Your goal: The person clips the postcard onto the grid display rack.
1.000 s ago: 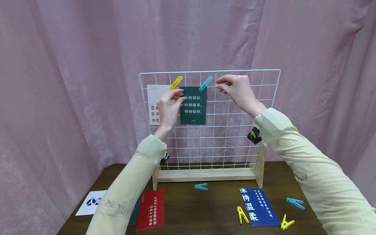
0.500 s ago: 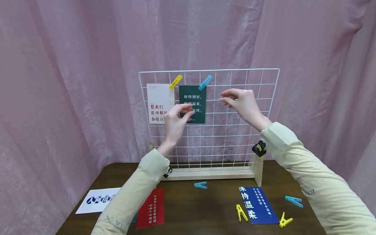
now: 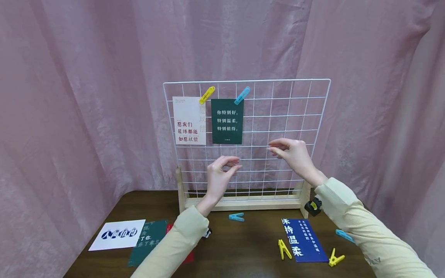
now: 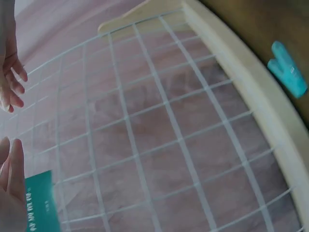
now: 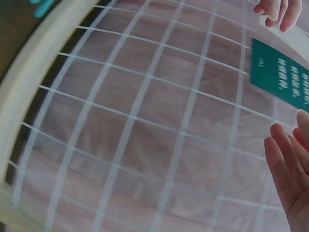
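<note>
A white wire grid (image 3: 259,116) stands upright in a wooden base (image 3: 243,204). On its upper left hangs a white card (image 3: 187,116) under a yellow clothespin (image 3: 207,95). Beside it a dark green card (image 3: 227,131) hangs from a blue clothespin (image 3: 242,95). My left hand (image 3: 220,175) is in front of the grid below the green card, fingers loosely bent and holding nothing. Higher and to the right is my right hand (image 3: 293,154), also holding nothing, its thumb and fingers loosely bent. The right wrist view shows its fingers (image 5: 285,164) apart from the wires.
On the brown table (image 3: 243,247) lie a white card (image 3: 118,234), a green card (image 3: 147,233) and a partly hidden red card (image 3: 187,258) at left. A blue card (image 3: 304,239), two yellow clothespins (image 3: 284,249) and a blue clothespin (image 3: 344,235) lie at right. Another blue clothespin (image 3: 236,217) lies before the base.
Both hands have come down from beside the green card's top, the left also shifting rightward. The green card stays hanging under its blue clothespin. More of the cards at left is visible.
</note>
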`<state>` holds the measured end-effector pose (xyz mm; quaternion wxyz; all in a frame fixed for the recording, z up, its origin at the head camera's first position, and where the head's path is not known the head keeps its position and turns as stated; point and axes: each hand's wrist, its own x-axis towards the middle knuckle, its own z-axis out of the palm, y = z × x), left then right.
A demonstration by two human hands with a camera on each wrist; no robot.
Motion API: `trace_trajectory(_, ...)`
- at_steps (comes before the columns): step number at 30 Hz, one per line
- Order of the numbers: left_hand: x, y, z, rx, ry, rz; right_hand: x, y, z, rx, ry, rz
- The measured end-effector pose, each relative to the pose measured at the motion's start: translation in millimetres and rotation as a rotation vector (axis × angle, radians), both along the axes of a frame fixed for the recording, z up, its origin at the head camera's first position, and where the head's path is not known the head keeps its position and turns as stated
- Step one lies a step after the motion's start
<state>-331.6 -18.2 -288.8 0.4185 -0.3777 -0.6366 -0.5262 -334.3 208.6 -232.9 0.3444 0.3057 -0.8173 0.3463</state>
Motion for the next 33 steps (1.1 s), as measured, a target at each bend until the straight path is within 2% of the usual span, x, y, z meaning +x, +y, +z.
trace_trajectory(4,16.6,4,-8.8,-0.041,-0.069,-0.019,2.8,12,-27.0,-0.006,-0.083,-0.018)
trace_trajectory(6,19.8,5,-14.5,-0.067,-0.119,-0.034,4.9,17,-39.6,-0.012,-0.130,-0.030)
trace_trajectory(11,21.3,3,-30.1,-0.119,-0.253,-0.121,10.0,29,-71.4,-0.023,-0.243,-0.059)
trace_trajectory(16,16.1,-5,-48.6,-0.173,-0.344,-0.166,16.2,40,-105.8,-0.004,-0.358,-0.043)
trace_trajectory(22,6.3,-25,-71.5,-0.290,-0.429,-0.240,23.9,54,-139.5,0.070,-0.469,0.006)
trace_trajectory(27,-2.0,-49,-82.9,-0.366,-0.505,-0.257,26.2,61,-156.8,0.193,-0.503,0.075)
trace_trajectory(30,-7.4,-66,-87.6,-0.406,-0.567,-0.257,26.8,62,-164.1,0.239,-0.518,0.125)
trace_trajectory(33,-12.4,-84,-92.8,-0.434,-0.618,-0.245,29.6,62,-171.3,0.253,-0.573,0.151)
